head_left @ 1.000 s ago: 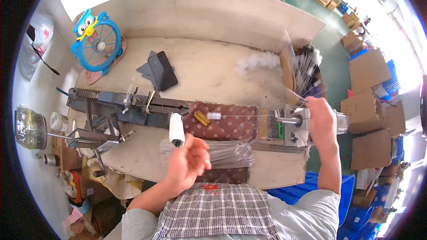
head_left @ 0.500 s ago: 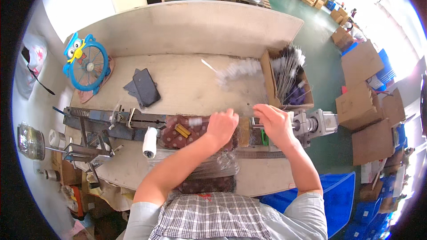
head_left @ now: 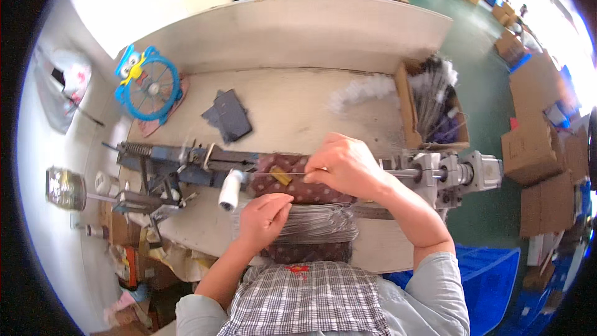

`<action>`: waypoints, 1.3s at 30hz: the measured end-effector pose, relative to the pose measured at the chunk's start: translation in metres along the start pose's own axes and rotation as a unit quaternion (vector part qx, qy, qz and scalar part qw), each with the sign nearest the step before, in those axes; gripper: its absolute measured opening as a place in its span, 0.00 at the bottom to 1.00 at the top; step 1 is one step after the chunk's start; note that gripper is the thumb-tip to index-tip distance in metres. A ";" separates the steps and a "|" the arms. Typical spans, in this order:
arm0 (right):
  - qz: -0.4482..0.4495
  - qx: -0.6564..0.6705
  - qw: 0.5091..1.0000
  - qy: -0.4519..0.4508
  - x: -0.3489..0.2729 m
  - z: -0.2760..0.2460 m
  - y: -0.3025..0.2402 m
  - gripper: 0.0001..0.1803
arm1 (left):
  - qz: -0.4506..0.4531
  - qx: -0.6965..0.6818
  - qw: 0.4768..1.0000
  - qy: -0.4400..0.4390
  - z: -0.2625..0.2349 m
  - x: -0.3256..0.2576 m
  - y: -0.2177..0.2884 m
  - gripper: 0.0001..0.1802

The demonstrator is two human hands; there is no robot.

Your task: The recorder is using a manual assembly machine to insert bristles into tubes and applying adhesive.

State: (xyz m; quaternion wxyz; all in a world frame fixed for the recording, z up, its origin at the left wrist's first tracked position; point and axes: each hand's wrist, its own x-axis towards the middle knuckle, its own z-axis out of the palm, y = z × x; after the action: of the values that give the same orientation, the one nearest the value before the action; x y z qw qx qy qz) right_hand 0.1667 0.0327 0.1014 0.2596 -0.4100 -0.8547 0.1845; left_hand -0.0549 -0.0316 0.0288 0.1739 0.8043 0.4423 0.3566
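My right hand is closed in a pinch over the dotted brown cloth on the bench. From its fingertips a thin wire stretches left toward a white roll. My left hand is lower and nearer me, its fingers pinched together at the left end of a bundle of thin grey wires. What those fingers hold, if anything, is too small to make out. Between the hands a small yellow block lies on the cloth.
A metal shaft mechanism stands at the right, a clamp-like fixture at the left. Behind are a dark phone, a blue owl-shaped fan, white fluffy brushes and a cardboard box of wired brushes. A blue bin sits lower right.
My right hand has moved left over the cloth and now holds a thin wire. My left hand has dropped toward me, to the wire bundle. The whole view has shifted slightly.
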 end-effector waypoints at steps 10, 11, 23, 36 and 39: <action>-0.003 -0.086 0.996 0.000 0.062 0.085 -0.021 0.05 | -0.401 -0.498 0.758 0.128 -0.041 -0.015 -0.029 0.22; 0.007 -0.114 0.993 -0.019 0.064 0.086 -0.021 0.05 | -0.401 -0.501 0.756 0.129 -0.038 -0.007 -0.029 0.22; -0.011 -0.082 0.996 0.019 0.050 0.067 -0.020 0.05 | -0.358 -0.290 0.888 0.009 0.015 -0.009 -0.070 0.21; 0.039 -0.042 0.998 -0.023 0.011 0.134 0.004 0.12 | -0.339 -0.201 0.918 -0.035 0.014 -0.006 -0.055 0.12; 0.028 -0.041 0.997 -0.062 0.002 0.128 0.004 0.06 | -0.422 -0.127 0.896 -0.062 -0.002 -0.005 -0.053 0.22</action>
State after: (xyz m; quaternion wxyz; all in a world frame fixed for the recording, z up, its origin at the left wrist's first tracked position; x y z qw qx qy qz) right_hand 0.0921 0.0235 -0.0018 0.1837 -0.4317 -0.8643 0.1811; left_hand -0.0893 -0.0068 -0.0028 0.4362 0.5338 0.6791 0.2523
